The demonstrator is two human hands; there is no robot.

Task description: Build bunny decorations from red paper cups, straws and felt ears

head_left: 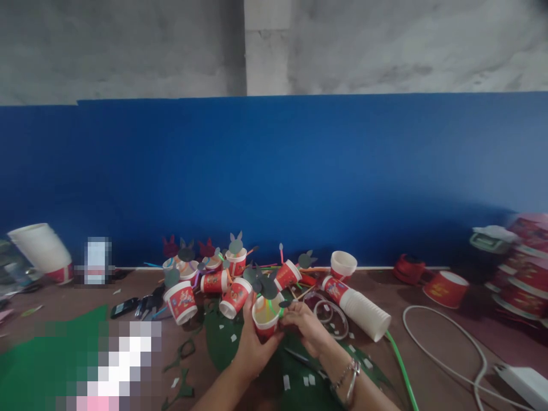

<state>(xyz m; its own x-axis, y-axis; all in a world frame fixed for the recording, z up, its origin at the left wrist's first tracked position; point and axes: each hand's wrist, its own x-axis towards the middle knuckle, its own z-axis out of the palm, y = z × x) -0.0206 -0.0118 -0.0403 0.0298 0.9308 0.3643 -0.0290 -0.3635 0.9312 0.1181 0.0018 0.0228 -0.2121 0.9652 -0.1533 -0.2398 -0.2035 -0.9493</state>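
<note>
My left hand (253, 345) is wrapped around a red and white paper cup (265, 326), held upright with its mouth toward me. Coloured straws show inside the cup, and a dark paper animal head with ears (262, 283) rises behind its rim. At the cup's right side my right hand (305, 324) is closed in a pinch. Its fingertips meet a short green straw with a small dark oval paper piece (284, 304) on the end; the exact grip is partly hidden. A bracelet hangs on my right wrist.
Several decorated cups (180, 302) lie or stand behind my hands. To the right lie a cup stack (367, 314), a green tube (401, 368) and a white cable (456, 326). Scissors (306, 359) and paper scraps lie on green paper (218, 342) below. Red tape dispenser (409, 269) stands behind.
</note>
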